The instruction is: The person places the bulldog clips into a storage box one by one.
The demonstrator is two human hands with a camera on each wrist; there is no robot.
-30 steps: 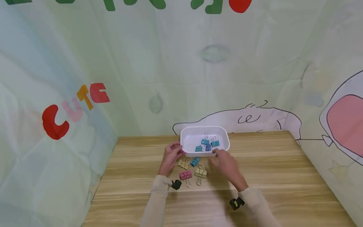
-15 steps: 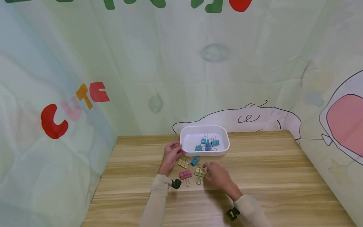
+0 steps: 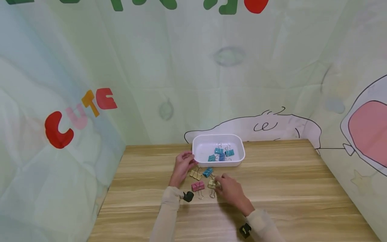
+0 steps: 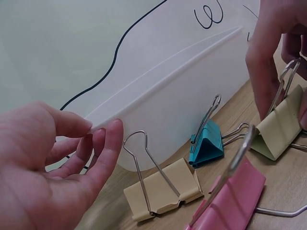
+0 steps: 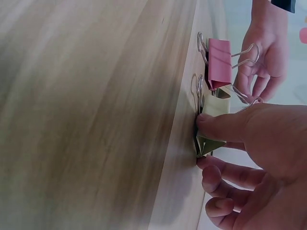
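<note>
My left hand [image 3: 182, 167] pinches the left front rim of a white plastic tray [image 3: 217, 164] between thumb and fingers. In the right wrist view, my right hand [image 5: 278, 148] has its thumb on one side of a pale yellow binder clip [image 5: 216, 106] and fingertips on the other; the clip appears to be on the table. To its left lies a pink binder clip [image 3: 198, 186], wire handles out. A tan binder clip [image 4: 163, 189] and a teal-blue binder clip [image 4: 207, 143] lie close in front of the tray.
Inside the tray are several blue and teal binder clips [image 3: 229, 153]. The wooden table [image 3: 287, 181] ends at a printed cloth backdrop [image 3: 196, 67] just behind the tray, with more cloth at both sides.
My right hand has moved from the tray's front rim down toward the near side and taken hold of the pale yellow binder clip. The left hand and tray have stayed put.
</note>
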